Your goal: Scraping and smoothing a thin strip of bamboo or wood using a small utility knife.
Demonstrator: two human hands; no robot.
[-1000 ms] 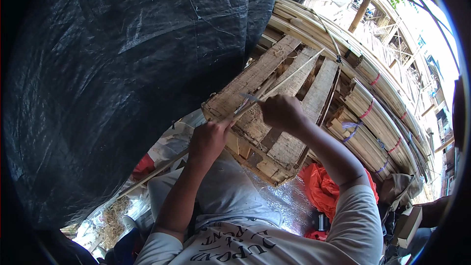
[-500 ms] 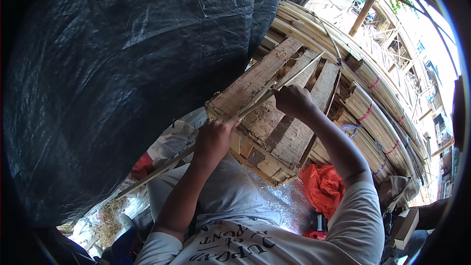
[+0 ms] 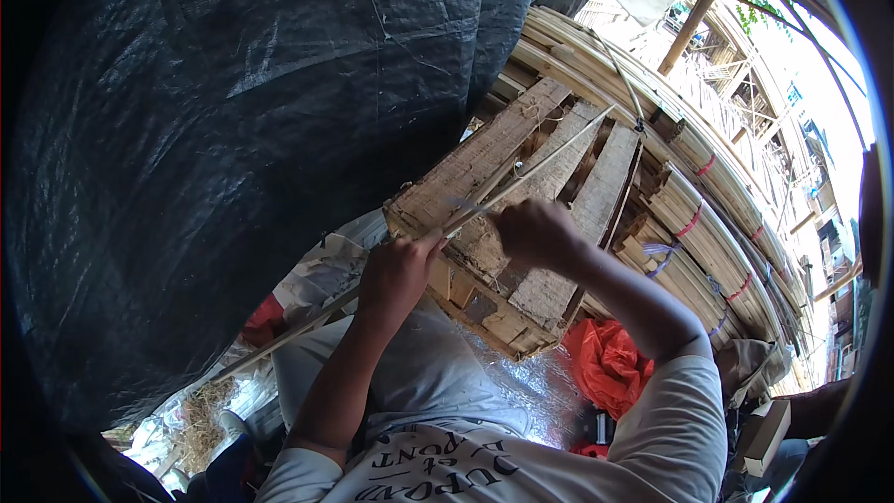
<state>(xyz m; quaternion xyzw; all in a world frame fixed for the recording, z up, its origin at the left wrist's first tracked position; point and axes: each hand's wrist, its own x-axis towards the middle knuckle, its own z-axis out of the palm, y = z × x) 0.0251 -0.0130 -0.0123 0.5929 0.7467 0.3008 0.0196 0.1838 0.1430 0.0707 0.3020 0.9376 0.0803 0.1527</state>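
A long, thin wooden strip (image 3: 559, 147) runs slantwise across a crate of rough planks (image 3: 582, 154), its lower end passing beside my left thigh. My left hand (image 3: 399, 270) is closed around this strip at the crate's near left corner. Just to the right, my right hand (image 3: 540, 233) is a fist over the planks. A greyish, blurred knife blade (image 3: 466, 204) sticks out from it toward the strip; the handle is hidden in my fingers. A second short strip (image 3: 494, 182) lies against the first one.
A large black tarp (image 3: 242, 130) hangs at the left. Bundles of long wooden strips (image 3: 708, 214), tied with red and purple cord, are stacked to the right. Near my right arm lies a red plastic bag (image 3: 605, 363). Straw-like shavings (image 3: 200, 424) are at the lower left.
My right hand has moved down and toward me along the strip, closer to my left hand, and the blade now shows. My left hand has barely moved.
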